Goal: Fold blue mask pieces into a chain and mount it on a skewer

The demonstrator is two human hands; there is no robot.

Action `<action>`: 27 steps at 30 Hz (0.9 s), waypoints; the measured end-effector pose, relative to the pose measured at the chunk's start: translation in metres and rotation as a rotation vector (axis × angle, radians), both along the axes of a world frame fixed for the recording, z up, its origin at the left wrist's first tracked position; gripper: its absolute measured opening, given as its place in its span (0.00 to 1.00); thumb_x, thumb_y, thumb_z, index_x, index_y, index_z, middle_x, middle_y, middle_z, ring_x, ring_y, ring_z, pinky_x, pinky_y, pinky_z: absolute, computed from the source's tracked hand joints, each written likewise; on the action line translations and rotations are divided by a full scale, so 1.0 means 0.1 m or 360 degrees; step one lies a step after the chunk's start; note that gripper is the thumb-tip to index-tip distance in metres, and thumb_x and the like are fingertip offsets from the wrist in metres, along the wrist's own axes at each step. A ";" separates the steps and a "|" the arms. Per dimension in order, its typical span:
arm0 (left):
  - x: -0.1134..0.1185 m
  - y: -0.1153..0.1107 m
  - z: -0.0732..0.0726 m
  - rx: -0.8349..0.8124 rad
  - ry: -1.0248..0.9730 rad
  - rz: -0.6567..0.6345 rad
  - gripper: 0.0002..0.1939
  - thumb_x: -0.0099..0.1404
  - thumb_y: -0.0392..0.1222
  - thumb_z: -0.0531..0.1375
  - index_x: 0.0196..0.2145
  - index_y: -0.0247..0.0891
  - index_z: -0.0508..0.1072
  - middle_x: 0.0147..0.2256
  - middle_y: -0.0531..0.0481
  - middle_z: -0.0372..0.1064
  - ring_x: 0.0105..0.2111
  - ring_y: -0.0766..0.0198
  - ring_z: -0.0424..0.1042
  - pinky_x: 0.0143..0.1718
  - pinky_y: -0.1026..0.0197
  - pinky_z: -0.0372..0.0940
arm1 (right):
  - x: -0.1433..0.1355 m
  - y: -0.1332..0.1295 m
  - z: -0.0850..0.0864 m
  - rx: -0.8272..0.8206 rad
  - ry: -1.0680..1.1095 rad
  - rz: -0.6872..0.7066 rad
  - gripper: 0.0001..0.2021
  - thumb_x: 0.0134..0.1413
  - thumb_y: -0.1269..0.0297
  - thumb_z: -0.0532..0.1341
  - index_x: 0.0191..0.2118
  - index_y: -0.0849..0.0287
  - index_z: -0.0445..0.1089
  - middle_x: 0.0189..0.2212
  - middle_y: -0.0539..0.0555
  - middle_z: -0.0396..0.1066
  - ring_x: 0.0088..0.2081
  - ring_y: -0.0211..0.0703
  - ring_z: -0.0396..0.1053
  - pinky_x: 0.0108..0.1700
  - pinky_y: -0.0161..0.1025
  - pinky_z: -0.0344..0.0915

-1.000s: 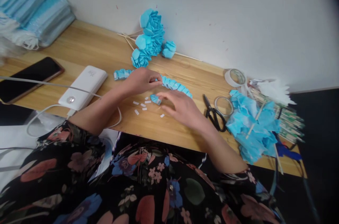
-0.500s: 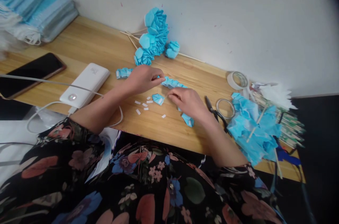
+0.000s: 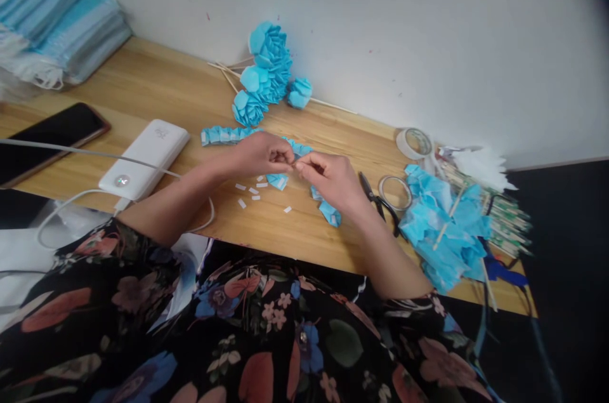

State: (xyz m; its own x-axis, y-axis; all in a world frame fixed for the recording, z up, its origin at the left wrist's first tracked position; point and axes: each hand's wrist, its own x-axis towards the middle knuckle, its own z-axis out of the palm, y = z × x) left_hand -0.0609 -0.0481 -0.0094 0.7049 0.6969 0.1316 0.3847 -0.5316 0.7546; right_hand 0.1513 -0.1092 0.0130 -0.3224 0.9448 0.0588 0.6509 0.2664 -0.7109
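The single view looks forward and steeply down from the person's head, near enough to catch both forearms, with the left hand [image 3: 266,154] and right hand [image 3: 330,181] about mid-view, clothes [image 3: 266,339] below them, the table [image 3: 276,244] around them and the wall [image 3: 380,22] beyond.

A stack of blue masks [image 3: 61,22] lies far left on the wooden table [image 3: 157,79], against the pale wall [image 3: 428,41]. Nearer, a dark phone [image 3: 52,143] lies left of a white power bank [image 3: 137,168]; a pale cable [image 3: 95,153] crosses both. At far middle, blue flowers [image 3: 266,47] lie clustered, with a single bloom [image 3: 299,93] just to their right. On the right are black scissors [image 3: 378,201], beside a narrow tape ring [image 3: 381,188]; a wider tape roll [image 3: 403,144] sits farther back. Rightmost are crumpled blue sheets [image 3: 442,222] and green-and-white packets [image 3: 509,225].
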 end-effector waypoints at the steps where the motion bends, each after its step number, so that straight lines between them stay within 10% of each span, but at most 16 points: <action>1: -0.01 0.01 -0.01 0.0006 -0.0008 -0.0004 0.08 0.61 0.44 0.62 0.31 0.36 0.77 0.27 0.53 0.73 0.27 0.69 0.68 0.30 0.66 0.57 | 0.01 0.00 0.00 0.0006 -0.0026 -0.0004 0.15 0.63 0.58 0.58 0.28 0.59 0.73 0.21 0.47 0.67 0.25 0.35 0.59 0.32 0.36 0.53; 9: -0.20 -0.01 0.21 0.0156 0.0061 0.0115 0.11 0.65 0.46 0.59 0.31 0.37 0.78 0.31 0.48 0.76 0.31 0.63 0.71 0.35 0.62 0.60 | 0.17 -0.33 0.02 0.0091 -0.0404 0.0251 0.13 0.69 0.60 0.56 0.47 0.56 0.77 0.46 0.56 0.80 0.46 0.48 0.76 0.49 0.44 0.69; 18: -0.56 -0.62 0.25 0.0434 0.0389 0.0153 0.18 0.73 0.48 0.52 0.36 0.40 0.80 0.34 0.45 0.76 0.36 0.58 0.72 0.41 0.58 0.61 | -0.11 -1.00 -0.43 0.0196 -0.0661 0.0600 0.40 0.60 0.48 0.65 0.70 0.68 0.57 0.71 0.71 0.52 0.72 0.64 0.49 0.71 0.61 0.53; 23: -0.62 -0.84 0.09 0.0466 0.0397 0.0251 0.21 0.74 0.50 0.52 0.34 0.38 0.78 0.32 0.45 0.73 0.34 0.59 0.70 0.39 0.58 0.60 | -0.29 -0.71 -0.36 0.0333 -0.0452 0.0779 0.21 0.69 0.61 0.58 0.63 0.62 0.68 0.67 0.63 0.63 0.69 0.52 0.58 0.71 0.52 0.54; 27: -0.63 -0.90 0.00 0.0491 0.0309 0.0299 0.22 0.73 0.49 0.55 0.24 0.37 0.74 0.28 0.46 0.70 0.31 0.61 0.68 0.37 0.59 0.60 | -0.14 -0.35 -0.14 0.0340 -0.0481 0.0456 0.15 0.71 0.65 0.52 0.48 0.57 0.77 0.46 0.58 0.79 0.50 0.49 0.73 0.55 0.48 0.66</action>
